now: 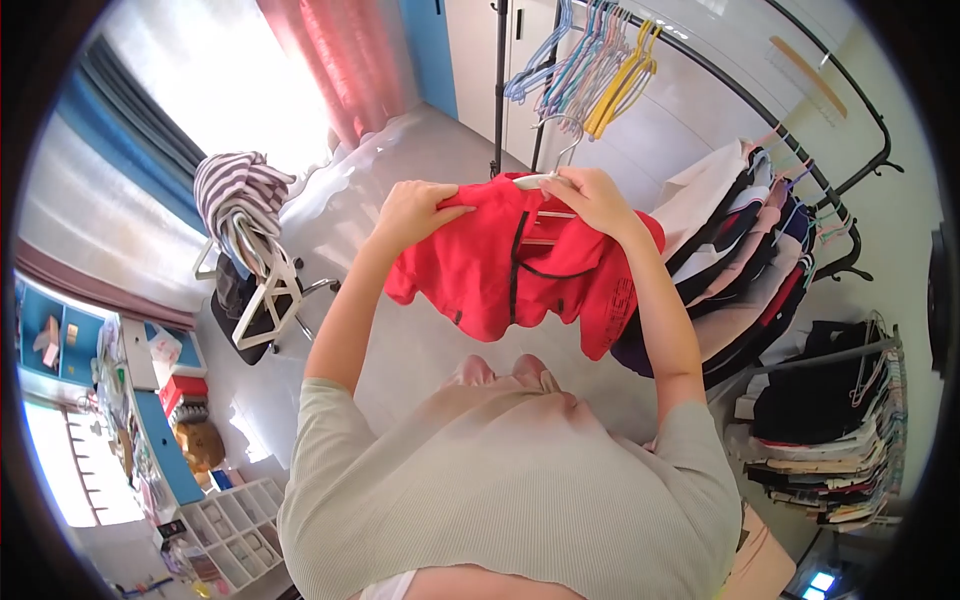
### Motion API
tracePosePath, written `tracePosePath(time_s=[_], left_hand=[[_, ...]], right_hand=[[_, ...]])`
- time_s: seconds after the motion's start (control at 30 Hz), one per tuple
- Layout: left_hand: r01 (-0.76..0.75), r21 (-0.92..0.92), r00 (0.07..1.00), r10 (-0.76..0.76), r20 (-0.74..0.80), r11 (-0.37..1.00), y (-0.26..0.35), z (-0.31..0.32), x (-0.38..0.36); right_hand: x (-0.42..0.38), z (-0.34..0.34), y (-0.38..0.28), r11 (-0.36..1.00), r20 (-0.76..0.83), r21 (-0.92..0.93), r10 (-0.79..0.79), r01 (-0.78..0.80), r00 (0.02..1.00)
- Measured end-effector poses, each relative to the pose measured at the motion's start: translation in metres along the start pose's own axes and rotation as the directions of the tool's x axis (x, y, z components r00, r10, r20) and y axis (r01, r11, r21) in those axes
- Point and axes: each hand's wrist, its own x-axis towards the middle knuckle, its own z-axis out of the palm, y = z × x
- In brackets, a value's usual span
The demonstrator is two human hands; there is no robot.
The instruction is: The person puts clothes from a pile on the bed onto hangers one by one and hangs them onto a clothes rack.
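Observation:
A red jacket (465, 265) with black trim down its front hangs in the air before me, on a light-coloured hanger (533, 182) whose hook points up. My left hand (418, 212) grips the jacket's shoulder on the left, thumb in front of the cloth. At the collar, my right hand (597, 200) is closed around the hanger and the fabric next to it; the exact grip of its fingers is partly hidden. Dark lettering shows on the sleeve at the right.
Ahead stands a black clothes rack (700, 65) with blue and yellow hangers (625, 85) and several garments (735, 250). Another rack of clothes (815, 430) is at lower right. A chair (265, 310) piled with striped cloth (240, 195) stands left, near shelves (235, 530).

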Motion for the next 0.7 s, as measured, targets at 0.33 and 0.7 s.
tracePosePath(time_s=[0.33, 0.7], left_hand=[[0.017, -0.068, 0.972, -0.032, -0.233, 0.998, -0.046, 0.004, -0.01], [-0.03, -0.337, 0.988, 0.08, 0.136, 0.941, -0.028, 0.015, 0.017]], right_hand=[[-0.026, -0.021, 0.041, 0.976, -0.336, -0.215, -0.033, -0.042, 0.941], [-0.07, 0.002, 0.04, 0.986, 0.053, 0.072, 0.144, -0.147, 0.988]])
